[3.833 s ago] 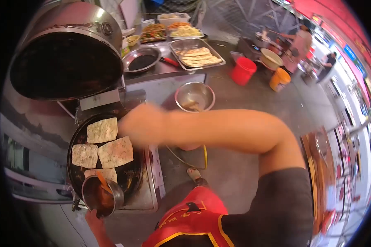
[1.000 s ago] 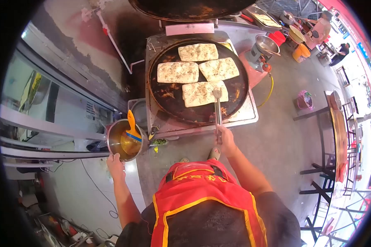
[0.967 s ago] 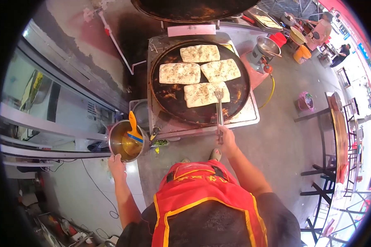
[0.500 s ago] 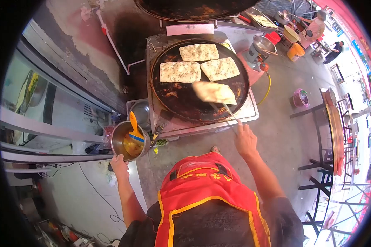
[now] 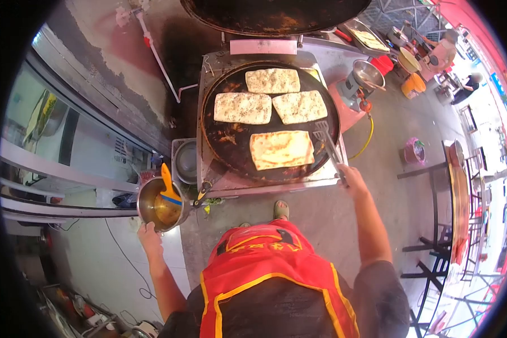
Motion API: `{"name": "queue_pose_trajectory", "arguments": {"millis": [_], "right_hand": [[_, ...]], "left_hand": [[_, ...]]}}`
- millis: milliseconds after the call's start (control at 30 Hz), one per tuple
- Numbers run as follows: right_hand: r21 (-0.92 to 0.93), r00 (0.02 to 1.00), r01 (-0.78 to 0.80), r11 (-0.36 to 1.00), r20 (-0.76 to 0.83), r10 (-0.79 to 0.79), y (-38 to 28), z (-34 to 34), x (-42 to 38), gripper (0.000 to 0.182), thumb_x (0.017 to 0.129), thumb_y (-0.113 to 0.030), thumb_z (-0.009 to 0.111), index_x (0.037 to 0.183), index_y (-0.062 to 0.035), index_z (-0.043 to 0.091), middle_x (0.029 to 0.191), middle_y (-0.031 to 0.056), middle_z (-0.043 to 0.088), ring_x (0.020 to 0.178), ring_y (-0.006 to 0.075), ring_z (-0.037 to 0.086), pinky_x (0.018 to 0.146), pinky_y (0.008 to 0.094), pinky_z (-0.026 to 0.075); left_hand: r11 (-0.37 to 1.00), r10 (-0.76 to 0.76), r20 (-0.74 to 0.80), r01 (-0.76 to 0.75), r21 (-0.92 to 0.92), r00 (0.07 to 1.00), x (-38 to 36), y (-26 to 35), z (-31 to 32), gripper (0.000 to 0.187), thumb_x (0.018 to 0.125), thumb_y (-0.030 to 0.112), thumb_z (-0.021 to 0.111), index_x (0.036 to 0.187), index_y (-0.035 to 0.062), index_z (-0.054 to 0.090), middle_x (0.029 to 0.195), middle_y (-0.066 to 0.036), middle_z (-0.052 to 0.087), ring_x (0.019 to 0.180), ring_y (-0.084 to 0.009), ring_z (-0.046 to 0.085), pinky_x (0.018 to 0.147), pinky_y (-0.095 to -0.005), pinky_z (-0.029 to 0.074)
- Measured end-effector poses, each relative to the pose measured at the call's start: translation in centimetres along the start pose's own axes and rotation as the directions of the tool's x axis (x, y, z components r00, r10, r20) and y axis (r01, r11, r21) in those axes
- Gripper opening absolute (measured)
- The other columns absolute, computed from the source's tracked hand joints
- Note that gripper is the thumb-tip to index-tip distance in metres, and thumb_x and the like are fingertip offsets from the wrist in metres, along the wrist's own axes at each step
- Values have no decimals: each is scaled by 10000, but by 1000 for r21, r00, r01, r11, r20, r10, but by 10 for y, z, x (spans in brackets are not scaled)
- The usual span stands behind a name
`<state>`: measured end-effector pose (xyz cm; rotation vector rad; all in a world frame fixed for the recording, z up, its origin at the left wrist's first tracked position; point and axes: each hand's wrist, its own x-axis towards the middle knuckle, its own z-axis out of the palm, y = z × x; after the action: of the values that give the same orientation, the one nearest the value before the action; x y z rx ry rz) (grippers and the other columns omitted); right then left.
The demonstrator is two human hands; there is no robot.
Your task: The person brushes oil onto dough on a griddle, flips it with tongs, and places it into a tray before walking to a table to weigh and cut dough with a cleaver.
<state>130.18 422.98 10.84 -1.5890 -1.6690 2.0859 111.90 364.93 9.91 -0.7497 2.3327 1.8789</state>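
Note:
My right hand (image 5: 352,176) grips metal tongs (image 5: 329,145) that reach over the right side of a round black griddle (image 5: 231,151). Several flatbreads lie on the griddle. The nearest flatbread (image 5: 281,149) shows a golden browned face; the three behind it, such as the left flatbread (image 5: 243,107), are pale with herb specks. The tong tips sit just right of the browned flatbread, touching nothing. My left hand (image 5: 150,236) holds a steel pot (image 5: 156,204) of amber oil with an orange brush (image 5: 169,192) standing in it, left of the griddle stand.
The griddle's raised lid (image 5: 276,12) hangs over the back. A steel bowl (image 5: 368,72), a gas hose (image 5: 366,134) and coloured buckets (image 5: 413,85) stand at the right. A metal counter (image 5: 62,141) runs along the left. Other people sit at the far upper right.
The tongs lifted the nearest flatbread, turned it over and set it down browned side up. The tongs then drew off to the right. The pot of oil stayed in my left hand.

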Motion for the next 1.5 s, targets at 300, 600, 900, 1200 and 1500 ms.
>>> {"name": "queue_pose_trajectory", "arguments": {"millis": [300, 600, 900, 1200, 1500], "right_hand": [[466, 969, 164, 869, 87, -229, -7, 60, 106, 146, 840, -203, 604, 777, -89, 540, 617, 6, 489, 427, 80, 399, 355, 204, 267], [-942, 583, 324, 87, 127, -802, -69, 21, 16, 516, 772, -148, 607, 1266, -92, 468, 872, 157, 580, 754, 313, 619, 652, 415, 493], [-555, 620, 773, 307, 559, -551, -59, 64, 1, 351, 812, -225, 600, 1080, 1, 571, 668, 125, 573, 591, 230, 588, 533, 356, 458], [384, 919, -96, 918, 388, -66, 10, 242, 44, 178, 859, -227, 577, 843, -61, 517, 647, 37, 481, 475, 112, 441, 357, 245, 301], [-634, 588, 670, 386, 137, -797, -13, 190, -1, 489, 844, -188, 586, 1272, 13, 458, 807, 149, 612, 565, 205, 571, 502, 336, 470]], "left_hand": [[996, -17, -126, 29, 89, 992, -53, 41, 15, 97, 823, 128, 500, 757, 57, 499, 561, -14, 456, 371, -82, 363, 307, -230, 244], [996, 45, -54, -41, 74, 998, -44, -8, 9, 99, 822, 138, 506, 768, 56, 498, 523, -20, 431, 342, -89, 345, 299, -237, 245], [1000, 7, -112, -7, 0, 994, -53, -13, -4, 124, 814, 138, 498, 756, 29, 516, 530, -31, 435, 346, -93, 339, 312, -246, 234], [999, -18, -192, 9, -50, 981, -58, -22, -39, 139, 818, 129, 487, 777, 8, 542, 548, -30, 463, 380, -90, 387, 325, -240, 267], [994, -103, -226, 93, -57, 969, -50, -24, -56, 163, 819, 122, 479, 837, -10, 573, 561, -30, 487, 403, -88, 416, 331, -236, 281]]}}
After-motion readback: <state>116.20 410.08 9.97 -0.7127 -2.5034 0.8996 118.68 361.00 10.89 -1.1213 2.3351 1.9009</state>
